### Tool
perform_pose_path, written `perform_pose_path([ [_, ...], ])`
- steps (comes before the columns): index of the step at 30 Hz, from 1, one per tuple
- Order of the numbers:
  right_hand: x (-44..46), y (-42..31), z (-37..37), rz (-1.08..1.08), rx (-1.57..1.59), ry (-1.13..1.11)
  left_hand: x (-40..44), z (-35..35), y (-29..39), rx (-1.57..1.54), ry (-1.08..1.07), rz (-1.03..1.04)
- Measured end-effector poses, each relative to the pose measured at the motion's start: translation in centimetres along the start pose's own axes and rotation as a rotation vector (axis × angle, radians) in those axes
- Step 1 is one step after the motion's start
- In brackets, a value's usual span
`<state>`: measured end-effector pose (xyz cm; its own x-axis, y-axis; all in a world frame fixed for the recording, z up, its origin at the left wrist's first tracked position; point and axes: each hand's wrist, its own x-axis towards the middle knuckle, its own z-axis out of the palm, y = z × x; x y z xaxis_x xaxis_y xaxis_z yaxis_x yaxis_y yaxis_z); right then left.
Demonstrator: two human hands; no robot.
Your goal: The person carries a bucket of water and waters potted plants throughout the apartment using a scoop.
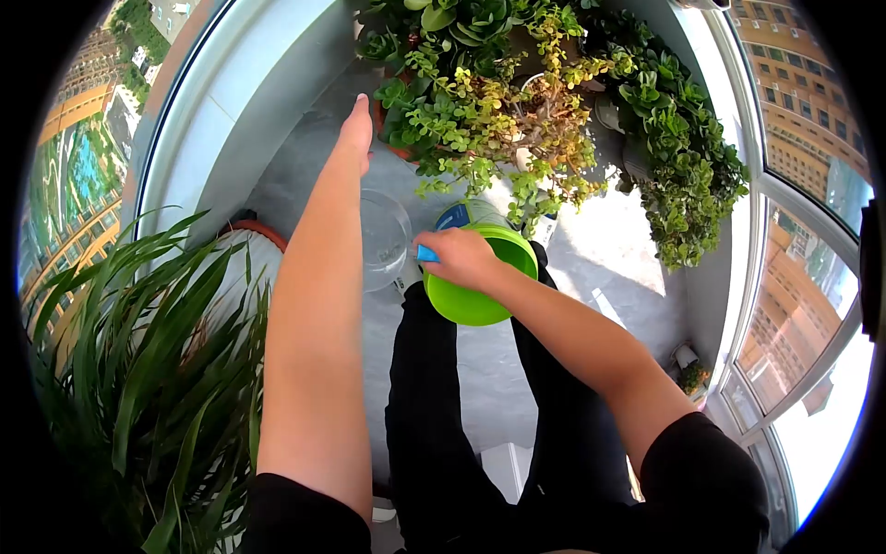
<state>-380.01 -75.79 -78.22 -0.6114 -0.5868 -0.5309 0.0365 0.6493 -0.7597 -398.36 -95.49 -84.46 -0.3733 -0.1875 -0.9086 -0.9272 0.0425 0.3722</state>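
Nearest the camera: black short sleeves (pixel 701 480) and black trousers (pixel 425 388), both forearms bare and extended forward. At near left, a strap-leaved plant (pixel 175 360), dark green, blades long, narrow and arching; a pale pot (pixel 254 247) with a reddish-brown rim shows behind its foliage. Ahead of the trousers, between the knees as seen from above: bright lime-green bucket (pixel 466 309), smooth, round in outline, plain-coloured. Wall is light and vivid at lower left; deeper green shade inside at upper right. Bucket base hidden; cannot tell whether it rests on the grey floor (pixel 369 388). Right hand (pixel 459 258) lies over the upper left of the bucket, grip clenched around a blue handle (pixel 426 253). Handle is bright blue, short blunt end protruding past the thumb side; remainder covered by the fingers, so type of tool not determined. Just left of the bucket, a clear, colourless basin (pixel 386 235) on the floor, walls transparent, contents not legible. Just beyond the bucket, a white-and-dark-blue container (pixel 453 217), partly hidden. Left hand (pixel 359 134) reaches farther out, seen edge-on beside the potted greenery; its fingers are mostly hidden, cannot tell whether grip is released or holding. Beyond: succulent (pixel 554 125) with small yellow-green leaves, some brownish stems; darker leafy plant (pixel 678 166) to its right. Farthest: tan buildings (pixel 798 92) through the window glass.
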Motion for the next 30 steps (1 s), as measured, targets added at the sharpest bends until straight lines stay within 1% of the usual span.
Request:
perform_pose_path([
  [1, 1.1, 0.2, 0.5, 0.003, -0.022, -0.013, 0.5, 1.2, 0.1, -0.044, -0.047, -0.037],
  [2, 2.3, 0.4, 0.7, 0.002, -0.047, -0.019, 0.9, 1.9, 0.0, -0.062, -0.044, -0.048],
  [4, 4.4, 0.2, 1.1, 0.013, -0.087, -0.079, 0.9, 3.1, -0.3, -0.366, -0.176, -0.004],
  [5, 5.1, -0.1, 1.1, 0.017, -0.124, -0.115, -1.6, 3.7, 0.5, -0.403, -0.122, -0.058],
  [6, 5.7, -0.4, 1.1, 0.011, -0.126, -0.137, -1.3, 4.0, -0.6, -0.367, -0.090, -0.024],
  [8, 7.0, -1.2, 1.2, 0.118, -0.161, -0.172, -0.2, 5.0, -3.6, -0.120, 0.075, 0.257],
  [9, 7.8, -1.2, 1.5, 0.197, -0.194, -0.258, -0.8, 5.6, -4.0, -0.071, 0.103, 0.302],
  [10, 8.0, -0.7, 2.0, 0.186, -0.201, -0.274, -2.0, 6.5, -4.2, -0.002, 0.146, 0.359],
  [12, 8.0, 2.9, 4.5, -0.027, -0.167, -0.045, -4.6, 8.7, -4.1, 0.156, 0.253, 0.481],
  [14, 8.4, 5.4, 6.3, 0.003, 0.194, 0.052, -6.2, 11.1, -3.9, 0.149, 0.328, 0.508],
  [16, 8.2, 2.4, 3.1, 0.218, 0.223, 0.028, -7.3, 12.9, -3.6, 0.159, 0.364, 0.509],
  [17, 8.2, 2.5, 3.0, 0.217, 0.217, 0.018, -7.9, 13.4, -3.6, 0.139, 0.383, 0.523],
  [18, 8.2, 2.8, 2.6, 0.251, 0.165, 0.037, -8.4, 13.8, -3.6, 0.082, 0.326, 0.497],
  [19, 8.2, 3.0, 2.3, 0.285, 0.114, 0.058, -8.6, 14.1, -3.8, 0.098, 0.331, 0.497],
  [20, 8.2, 3.1, 2.0, 0.285, 0.112, 0.053, -8.7, 14.4, -4.0, 0.116, 0.337, 0.497],
  [22, 8.1, 3.3, 1.8, 0.381, 0.232, 0.089, -8.6, 14.7, -4.2, 0.114, 0.336, 0.508],
  [23, 8.3, 4.5, 2.4, 0.382, 0.235, 0.086, -8.6, 14.6, -4.3, 0.116, 0.332, 0.524],
  [24, 8.6, 5.6, 3.0, 0.427, 0.212, 0.109, -8.6, 14.6, -4.4, 0.117, 0.331, 0.524],
  [26, 8.4, 6.0, 3.0, 0.479, 0.193, 0.136, -8.5, 14.6, -4.5, 0.113, 0.322, 0.528],
  [28, 8.0, 6.3, 2.8, 0.593, 0.399, 0.037, -8.4, 14.7, -4.5, 0.118, 0.320, 0.535],
  [29, 7.8, 6.3, 2.7, 0.595, 0.402, 0.040, -8.4, 14.7, -4.6, 0.120, 0.325, 0.542],
  [30, 7.6, 6.5, 2.4, 0.525, 0.477, 0.010, -8.4, 14.7, -4.6, 0.122, 0.322, 0.544],
])
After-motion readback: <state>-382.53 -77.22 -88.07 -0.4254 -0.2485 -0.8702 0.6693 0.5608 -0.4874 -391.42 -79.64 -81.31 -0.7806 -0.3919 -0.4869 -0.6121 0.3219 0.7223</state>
